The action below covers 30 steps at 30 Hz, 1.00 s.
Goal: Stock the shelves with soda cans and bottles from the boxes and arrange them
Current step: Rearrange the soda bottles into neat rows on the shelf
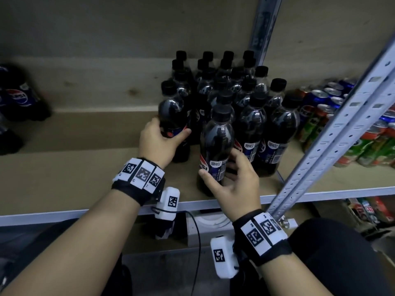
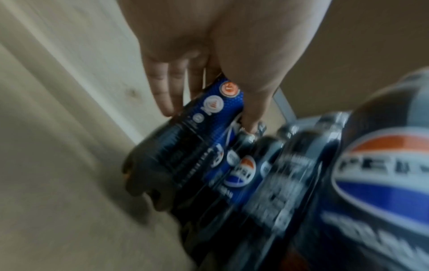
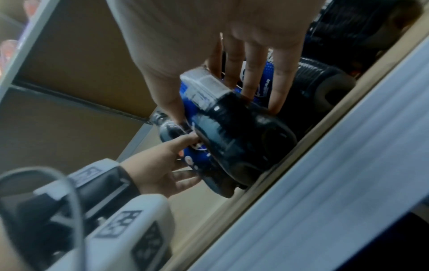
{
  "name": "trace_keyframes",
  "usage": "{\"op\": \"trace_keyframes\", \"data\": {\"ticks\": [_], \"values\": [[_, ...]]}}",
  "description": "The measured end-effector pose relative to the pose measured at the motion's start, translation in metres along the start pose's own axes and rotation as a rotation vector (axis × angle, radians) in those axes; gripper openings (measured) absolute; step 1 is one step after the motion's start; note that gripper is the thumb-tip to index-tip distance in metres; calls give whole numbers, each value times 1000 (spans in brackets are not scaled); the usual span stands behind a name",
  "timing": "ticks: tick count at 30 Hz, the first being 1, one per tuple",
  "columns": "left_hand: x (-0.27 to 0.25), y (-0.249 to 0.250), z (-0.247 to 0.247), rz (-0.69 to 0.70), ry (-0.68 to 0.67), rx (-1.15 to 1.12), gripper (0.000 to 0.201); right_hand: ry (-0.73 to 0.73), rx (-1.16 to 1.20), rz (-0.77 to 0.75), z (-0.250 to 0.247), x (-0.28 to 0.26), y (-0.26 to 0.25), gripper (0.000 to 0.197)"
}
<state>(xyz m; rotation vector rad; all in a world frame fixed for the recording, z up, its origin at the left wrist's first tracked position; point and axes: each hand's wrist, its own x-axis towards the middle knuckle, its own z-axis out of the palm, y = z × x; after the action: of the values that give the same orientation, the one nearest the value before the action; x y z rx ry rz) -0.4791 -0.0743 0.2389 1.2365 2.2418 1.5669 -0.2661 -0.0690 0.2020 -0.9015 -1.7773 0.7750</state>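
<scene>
Bottles [image 1: 224, 92] of dark cola stand in rows on the wooden shelf [image 1: 85, 167], and two more are being seated at the front of the block. The left hand [image 1: 158, 142] wraps one bottle [image 1: 173, 116] at the label on the left edge; the right hand [image 1: 233, 180] holds the nearest bottle [image 1: 215, 144], fingers spread, seemingly a loose grip, though the wrist view is blurred. Set each base flat, slide it until it touches its neighbours, and turn labels forward before letting go.
</scene>
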Motion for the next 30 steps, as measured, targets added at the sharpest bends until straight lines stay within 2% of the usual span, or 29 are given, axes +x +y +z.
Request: {"op": "trace_keyframes", "data": {"ticks": [4,8,10,12,15,17,19,21,26,30], "values": [[-13,7,-28,25,32,-270,62,-10,118,-14,-8,-1,-7,61],[-30,21,-59,37,-69,-526,55,-84,355,5,-15,-3,-19,48],[-39,25,-68,31,-128,-611,46,-110,442,14,-16,-7,-25,48],[-46,21,-71,-16,-146,-716,34,-132,516,30,-12,-10,-32,56],[-60,15,-78,-160,-84,-830,44,-130,581,63,-4,-14,-44,59],[-69,16,-86,-195,-56,-807,47,-112,551,59,2,-18,-53,47],[-77,19,-94,-160,-49,-709,54,-107,495,65,5,-24,-63,37],[-82,20,-105,-122,-13,-606,64,-112,465,96,10,-28,-73,39],[-87,19,-150,-61,71,-501,46,-108,523,242,28,-25,-103,34],[-84,11,-204,-47,114,-438,54,-145,500,211,44,-9,-142,30]]}}
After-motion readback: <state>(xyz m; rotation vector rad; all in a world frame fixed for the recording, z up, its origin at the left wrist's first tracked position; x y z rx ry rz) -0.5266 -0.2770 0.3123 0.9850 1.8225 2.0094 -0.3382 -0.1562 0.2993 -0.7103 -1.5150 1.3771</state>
